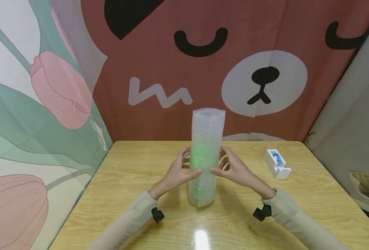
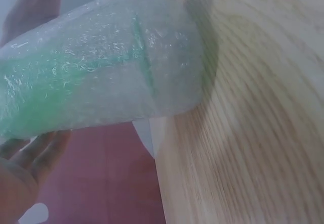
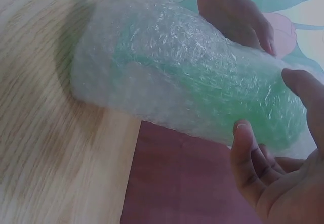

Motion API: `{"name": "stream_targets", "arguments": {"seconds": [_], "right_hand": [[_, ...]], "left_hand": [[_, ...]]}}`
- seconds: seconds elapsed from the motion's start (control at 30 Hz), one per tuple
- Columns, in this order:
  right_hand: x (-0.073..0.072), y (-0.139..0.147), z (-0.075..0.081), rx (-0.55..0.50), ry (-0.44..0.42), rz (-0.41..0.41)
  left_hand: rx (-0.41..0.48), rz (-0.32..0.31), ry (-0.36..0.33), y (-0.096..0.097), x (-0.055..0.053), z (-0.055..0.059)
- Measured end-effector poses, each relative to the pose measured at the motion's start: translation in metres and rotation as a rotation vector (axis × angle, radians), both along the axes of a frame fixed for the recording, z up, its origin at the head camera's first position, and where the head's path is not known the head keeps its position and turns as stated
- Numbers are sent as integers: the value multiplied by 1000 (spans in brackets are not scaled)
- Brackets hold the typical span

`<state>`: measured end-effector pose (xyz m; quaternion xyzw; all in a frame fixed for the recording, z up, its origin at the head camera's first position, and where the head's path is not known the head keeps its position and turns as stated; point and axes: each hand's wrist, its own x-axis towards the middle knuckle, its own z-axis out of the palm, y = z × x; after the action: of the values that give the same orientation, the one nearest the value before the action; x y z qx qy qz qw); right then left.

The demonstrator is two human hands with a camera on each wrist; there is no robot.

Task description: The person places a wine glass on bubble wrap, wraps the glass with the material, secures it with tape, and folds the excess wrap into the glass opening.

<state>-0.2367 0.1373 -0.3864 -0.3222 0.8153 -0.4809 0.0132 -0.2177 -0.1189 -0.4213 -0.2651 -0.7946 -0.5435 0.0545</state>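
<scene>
A tall roll of bubble wrap (image 1: 207, 130) stands upright on the table, tilted slightly. Through its layers shows a green goblet-like shape (image 3: 228, 95), with a wide bowl, thin stem and flat foot; the wrap blurs its details. My left hand (image 1: 178, 170) holds the roll's left side, thumb across the front and fingers behind. On the opposite side my right hand (image 1: 235, 168) grips it in the same manner, the thumbs almost meeting. In the left wrist view, the lower end of the wrap (image 2: 174, 57) rests on the wood.
To the right on the wooden table (image 1: 134, 156) sits a white tape dispenser (image 1: 277, 164) with blue tape. A cloth with a bear print (image 1: 159, 125) hangs behind the far edge, and floral cloth (image 1: 62, 152) hangs on the left.
</scene>
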Motion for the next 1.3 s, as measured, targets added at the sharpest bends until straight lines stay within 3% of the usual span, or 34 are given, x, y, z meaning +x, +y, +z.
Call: {"name": "stream_targets", "arguments": {"seconds": [0.17,0.4,0.6,1.03,1.3], "right_hand": [[1,0,-3,-35,-6,42],[1,-2,-6,-1,13,50],[2,-5,-9,17,7,66],[5,-6,-13,14,-2,78],[6,-4,-16,18,-20,75]], "left_hand": [[-19,-35,1,-2,0,-2],[-33,-117,-41,-5,0,-4],[-43,-116,-55,-4,0,-6],[-53,-103,15,-5,-1,-6],[-75,-109,-10,-6,-1,-7]]}}
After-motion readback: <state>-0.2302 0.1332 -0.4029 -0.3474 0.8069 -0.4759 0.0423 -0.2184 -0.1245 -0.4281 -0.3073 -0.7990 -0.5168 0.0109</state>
